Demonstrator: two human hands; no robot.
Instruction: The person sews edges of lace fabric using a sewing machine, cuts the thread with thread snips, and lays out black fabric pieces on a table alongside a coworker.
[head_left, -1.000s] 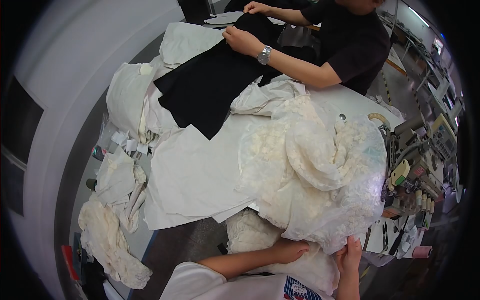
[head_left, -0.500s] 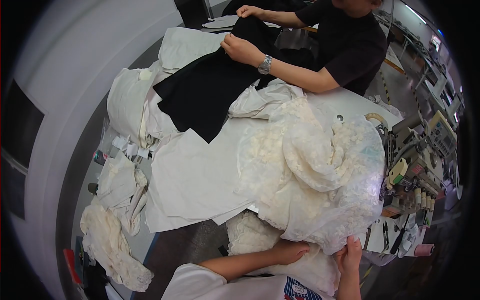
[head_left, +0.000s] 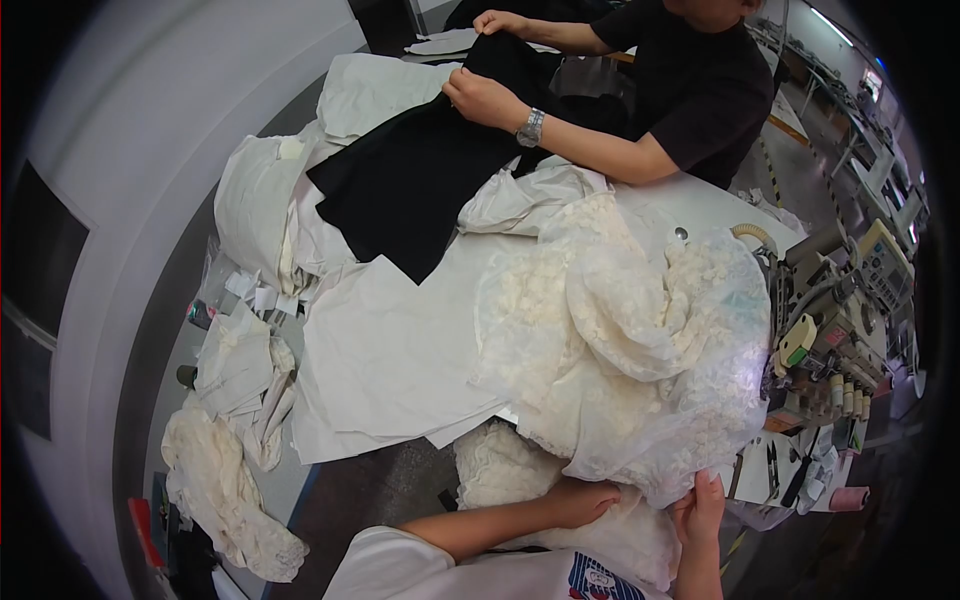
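Observation:
A large heap of cream lace fabric (head_left: pixel 620 330) lies over the table's near right part and hangs off its front edge toward my lap. My right hand (head_left: pixel 699 508) pinches the hanging lower edge of this lace, thumb upward. To its left, my left hand (head_left: pixel 584 503) is closed with the fingers curled into the lace below the table edge; the fingertips are partly hidden. More cream lace (head_left: pixel 500 465) spreads beneath and behind my left wrist, across my lap.
Across the table, a co-worker (head_left: pixel 590 150) holds up black fabric (head_left: pixel 410 190) with both hands. White sheets (head_left: pixel 390 350) cover the table's middle. A sewing machine (head_left: pixel 830 320) with thread cones stands at right, near a pink thread spool (head_left: pixel 849 499). Crumpled lace (head_left: pixel 225 490) lies at left.

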